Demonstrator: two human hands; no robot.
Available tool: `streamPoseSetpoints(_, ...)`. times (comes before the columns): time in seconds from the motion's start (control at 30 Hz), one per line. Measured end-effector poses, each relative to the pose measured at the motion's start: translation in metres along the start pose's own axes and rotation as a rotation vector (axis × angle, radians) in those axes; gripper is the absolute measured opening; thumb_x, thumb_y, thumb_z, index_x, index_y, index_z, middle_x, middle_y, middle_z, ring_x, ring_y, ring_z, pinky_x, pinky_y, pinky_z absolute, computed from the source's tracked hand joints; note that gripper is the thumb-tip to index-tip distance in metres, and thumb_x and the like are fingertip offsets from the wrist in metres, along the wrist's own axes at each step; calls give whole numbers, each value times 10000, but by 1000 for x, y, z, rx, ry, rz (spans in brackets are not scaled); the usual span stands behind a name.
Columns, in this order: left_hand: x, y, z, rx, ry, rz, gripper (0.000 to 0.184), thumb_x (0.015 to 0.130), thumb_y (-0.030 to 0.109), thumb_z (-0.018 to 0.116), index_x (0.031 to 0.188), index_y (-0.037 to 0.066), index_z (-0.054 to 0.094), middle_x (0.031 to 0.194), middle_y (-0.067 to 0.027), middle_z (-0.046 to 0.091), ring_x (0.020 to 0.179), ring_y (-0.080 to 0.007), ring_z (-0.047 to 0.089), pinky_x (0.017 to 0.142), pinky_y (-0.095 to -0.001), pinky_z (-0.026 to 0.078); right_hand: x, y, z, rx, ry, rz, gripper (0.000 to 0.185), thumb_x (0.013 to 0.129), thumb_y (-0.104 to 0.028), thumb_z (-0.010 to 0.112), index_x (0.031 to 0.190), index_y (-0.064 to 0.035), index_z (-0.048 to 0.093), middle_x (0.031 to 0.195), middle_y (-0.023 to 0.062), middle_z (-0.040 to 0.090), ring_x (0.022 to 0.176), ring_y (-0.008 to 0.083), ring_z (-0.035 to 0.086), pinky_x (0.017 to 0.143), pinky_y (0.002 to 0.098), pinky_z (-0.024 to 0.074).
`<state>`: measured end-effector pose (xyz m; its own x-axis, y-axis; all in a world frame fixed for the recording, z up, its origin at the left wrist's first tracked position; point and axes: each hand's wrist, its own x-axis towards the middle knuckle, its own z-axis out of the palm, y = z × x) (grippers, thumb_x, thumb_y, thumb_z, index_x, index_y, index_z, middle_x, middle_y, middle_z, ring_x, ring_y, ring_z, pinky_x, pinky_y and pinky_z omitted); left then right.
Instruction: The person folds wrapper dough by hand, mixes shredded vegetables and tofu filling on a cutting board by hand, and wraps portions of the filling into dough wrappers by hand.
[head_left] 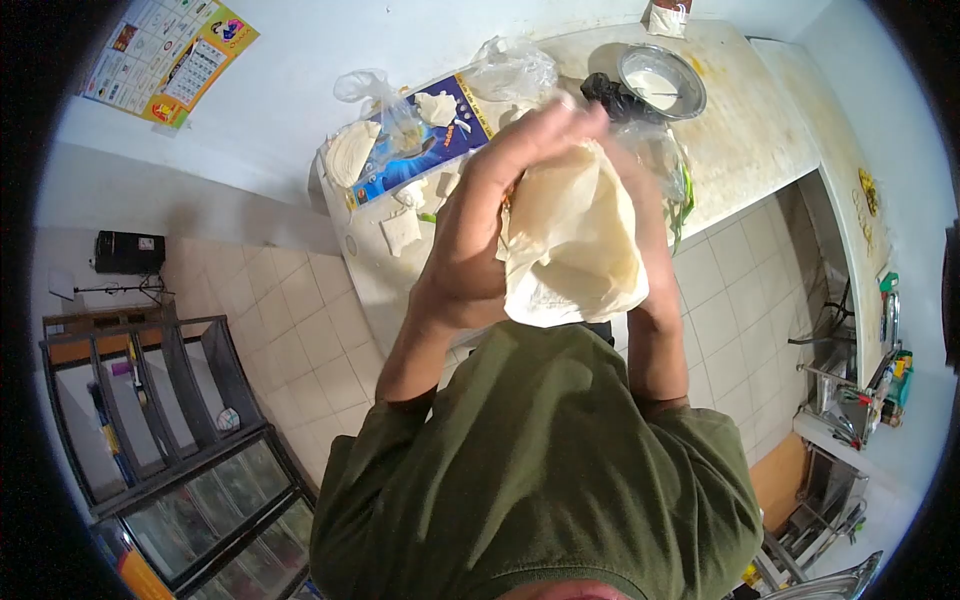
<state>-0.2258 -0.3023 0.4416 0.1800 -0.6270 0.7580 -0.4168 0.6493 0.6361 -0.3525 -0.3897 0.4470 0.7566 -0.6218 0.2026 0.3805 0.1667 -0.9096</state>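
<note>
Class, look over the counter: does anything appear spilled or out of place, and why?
Two things look odd. Yellowish marks discolour the pale counter near the metal bowl, perhaps from a spill. Green stalks jut past the counter's front edge, where they might get knocked off.

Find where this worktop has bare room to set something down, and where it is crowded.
The worktop is bare right of the metal bowl and green stems, down to its front edge. Its left is crowded: stacked pale sheets, blue package, clear plastic bag.
</note>
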Motion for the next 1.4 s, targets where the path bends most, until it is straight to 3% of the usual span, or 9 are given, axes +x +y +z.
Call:
streamPoseSetpoints(0.07,-2,-3,-5,19,-42,0,883,698,214,936,1430,2,490,1359,-173,632,1264,-306,602,1110,-452,438,-1,0,-4,-54,-64,-48,389,849,-63,783,1206,-23,632,1111,35,682,1049,126,636,927,299,506)
streamPoseSetpoints(0.33,-2,19,1,13,-130,51,621,742,213,871,1281,36,618,1250,-109,684,1154,-308,644,1024,-445,479,0,-7,-10,-316,-231,-59,403,833,-94,734,1219,-13,651,1166,98,680,1088,197,634,969,351,489)
streamPoseSetpoints(0.5,-3,18,6,72,-142,188,368,807,228,817,1084,38,666,1079,-114,715,1000,-286,697,914,-416,538,-1,2,-25,-521,-354,-247,469,760,-124,727,1203,15,660,1164,153,699,1100,313,655,975,392,497)
streamPoseSetpoints(0.6,-8,24,9,105,-149,162,301,849,269,785,1027,56,669,1016,-133,734,952,-280,719,889,-406,563,-3,13,-30,-506,-406,-323,459,752,-128,722,1182,23,663,1169,143,702,1062,320,673,932,402,520)
streamPoseSetpoints(0.7,-18,25,13,155,-154,137,263,844,245,782,1021,75,684,997,-107,741,959,-253,717,892,-400,565,-11,17,-29,-470,-401,-206,437,749,-130,713,1158,17,669,1133,149,701,1028,318,688,892,396,533)
streamPoseSetpoints(0.9,-19,42,5,312,-344,49,224,738,145,811,959,148,775,982,3,723,973,-183,674,852,-379,561,-15,23,-24,-485,-429,-114,440,730,-134,702,1143,14,670,1017,138,683,966,321,671,830,397,529)
streamPoseSetpoints(1.0,-22,40,8,281,-359,64,192,747,188,784,938,205,801,976,43,693,953,-180,639,969,-402,501,-14,25,-27,-459,-459,-143,422,735,-117,692,1134,18,673,1017,135,684,968,308,674,825,388,528)
streamPoseSetpoints(1.27,-23,40,10,303,-407,113,119,825,252,780,941,230,765,1088,66,752,1137,-145,669,1059,-483,458,-21,31,-26,-386,-394,-164,415,771,-178,674,1140,12,671,1026,152,675,919,323,678,806,394,535)
streamPoseSetpoints(1.4,-23,45,11,276,-419,41,198,840,265,803,1027,217,759,1068,49,759,1092,-147,690,1127,-505,407,-23,31,-33,-491,-414,-243,430,757,-200,699,1134,3,663,1017,168,660,909,353,669,784,405,532)
